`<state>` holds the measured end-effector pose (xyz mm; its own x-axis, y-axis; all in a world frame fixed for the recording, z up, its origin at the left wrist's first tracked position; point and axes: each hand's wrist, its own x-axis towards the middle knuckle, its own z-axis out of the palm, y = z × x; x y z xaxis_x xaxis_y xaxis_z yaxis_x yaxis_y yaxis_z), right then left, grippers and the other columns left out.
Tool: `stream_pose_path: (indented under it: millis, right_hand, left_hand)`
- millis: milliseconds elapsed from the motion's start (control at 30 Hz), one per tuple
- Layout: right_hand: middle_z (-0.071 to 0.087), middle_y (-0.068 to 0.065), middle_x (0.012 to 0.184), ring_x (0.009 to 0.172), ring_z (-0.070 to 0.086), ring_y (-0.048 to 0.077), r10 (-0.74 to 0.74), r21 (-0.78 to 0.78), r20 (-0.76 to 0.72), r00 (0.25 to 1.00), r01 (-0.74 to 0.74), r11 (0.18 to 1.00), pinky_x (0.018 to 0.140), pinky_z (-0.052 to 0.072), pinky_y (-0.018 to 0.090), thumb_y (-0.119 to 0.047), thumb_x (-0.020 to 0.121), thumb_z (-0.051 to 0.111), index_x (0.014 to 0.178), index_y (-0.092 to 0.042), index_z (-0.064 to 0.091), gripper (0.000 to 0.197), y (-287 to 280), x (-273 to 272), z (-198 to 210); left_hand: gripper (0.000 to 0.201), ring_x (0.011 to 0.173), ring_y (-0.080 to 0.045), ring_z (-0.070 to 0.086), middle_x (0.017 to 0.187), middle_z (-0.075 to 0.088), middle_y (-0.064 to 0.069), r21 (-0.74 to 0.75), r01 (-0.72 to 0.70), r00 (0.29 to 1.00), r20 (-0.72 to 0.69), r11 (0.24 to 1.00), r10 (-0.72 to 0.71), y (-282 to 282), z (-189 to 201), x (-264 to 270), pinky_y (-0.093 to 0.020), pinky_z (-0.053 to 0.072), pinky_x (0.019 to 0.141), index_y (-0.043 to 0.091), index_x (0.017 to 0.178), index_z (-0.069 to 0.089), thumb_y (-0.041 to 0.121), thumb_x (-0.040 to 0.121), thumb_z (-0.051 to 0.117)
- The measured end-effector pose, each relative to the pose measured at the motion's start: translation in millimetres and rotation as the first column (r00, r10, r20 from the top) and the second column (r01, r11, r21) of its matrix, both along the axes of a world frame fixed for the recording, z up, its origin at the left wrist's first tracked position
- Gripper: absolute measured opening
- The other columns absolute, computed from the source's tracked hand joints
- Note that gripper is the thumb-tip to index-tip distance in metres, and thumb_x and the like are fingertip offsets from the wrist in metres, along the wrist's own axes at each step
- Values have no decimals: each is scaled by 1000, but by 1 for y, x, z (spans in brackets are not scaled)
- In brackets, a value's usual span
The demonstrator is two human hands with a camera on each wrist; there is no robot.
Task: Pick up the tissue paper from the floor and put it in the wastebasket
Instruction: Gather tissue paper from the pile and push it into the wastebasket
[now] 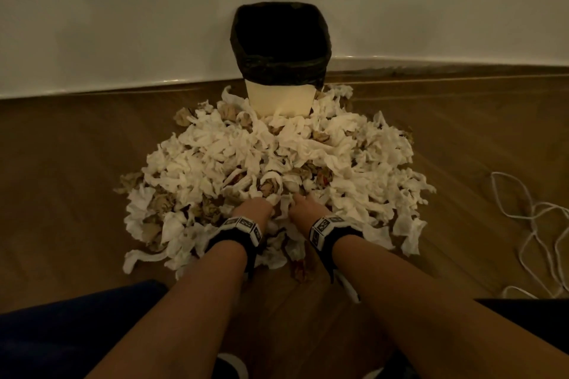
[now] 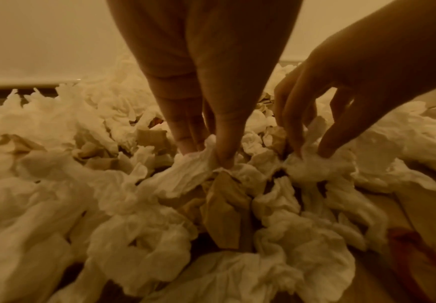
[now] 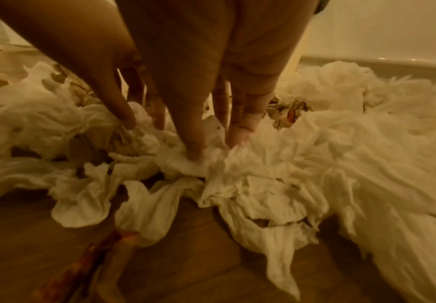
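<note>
A big heap of crumpled white tissue paper (image 1: 215, 148) lies on the wooden floor in front of the wastebasket (image 1: 280, 98), a cream bin lined with a black bag, standing against the wall. Both hands are down at the heap's near edge, side by side. My left hand (image 2: 206, 155) pinches a white tissue (image 2: 185, 174) between thumb and fingers. Just to its right, my right hand (image 3: 215, 146) pinches another wad of tissue (image 3: 185, 164) the same way. In the head view the left hand (image 1: 255, 209) and right hand (image 1: 304, 208) have their fingertips buried in the paper.
Brown crumpled paper balls (image 1: 160, 203) are mixed into the heap. A reddish-brown scrap (image 1: 300, 269) lies on the floor between my wrists. A loose white cable (image 1: 535, 224) sprawls on the floor at the right. My dark-clothed knee (image 1: 77, 332) is at the lower left.
</note>
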<state>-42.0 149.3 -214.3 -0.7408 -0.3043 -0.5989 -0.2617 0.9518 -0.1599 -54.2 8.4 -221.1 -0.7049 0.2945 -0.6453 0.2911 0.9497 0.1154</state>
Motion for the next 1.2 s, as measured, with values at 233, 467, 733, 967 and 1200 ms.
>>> stream_pose_path:
  millis: [233, 467, 733, 967, 1200]
  right_hand:
    - [56, 12, 80, 90, 56, 27, -122, -35, 60, 991, 124, 992, 77, 42, 32, -8, 96, 40, 75, -1, 57, 27, 1, -15, 16]
    - [58, 6, 123, 109, 56, 25, -487, -295, 34, 872, 475, 829, 82, 45, 29, -14, 92, 50, 112, -17, 63, 24, 24, -30, 37]
    - [66, 18, 111, 102, 63, 32, -767, -601, 209, 606, 699, 388, 92, 52, 40, 1, 86, 60, 101, 2, 70, 19, 51, -61, 85]
    - [72, 11, 89, 77, 61, 14, -789, -792, 227, 571, 580, 192, 74, 55, 31, -15, 77, 75, 98, 1, 71, 26, 61, -106, 158]
    - [65, 6, 79, 80, 64, 21, -755, -947, 276, 595, 301, -108, 81, 55, 30, 1, 82, 66, 73, -15, 64, 18, 47, -159, 251]
  left_hand:
    - [27, 114, -31, 52, 133, 43, -17, 58, -72, 992, -101, 996, 78, -15, 6, -7, -33, 44, 98, 0, 119, 58, 6, 94, 48]
    - [29, 102, -26, 58, 114, 62, -8, 283, -221, 961, -103, 933, 259, -18, 28, -12, -35, 47, 84, 17, 120, 55, 18, 91, 54]
    - [15, 92, -22, 60, 106, 65, -3, 460, -226, 890, -261, 859, 374, -15, 94, -49, -26, 44, 70, 25, 105, 60, 26, 91, 55]
    - [7, 82, -12, 65, 86, 71, -1, 781, -258, 701, -254, 568, 667, -18, 174, -92, -20, 49, 74, 19, 88, 70, 21, 85, 65]
    - [23, 97, -12, 62, 102, 70, -2, 930, -28, 641, -264, 366, 721, -9, 263, -138, -15, 44, 80, 17, 101, 71, 8, 84, 58]
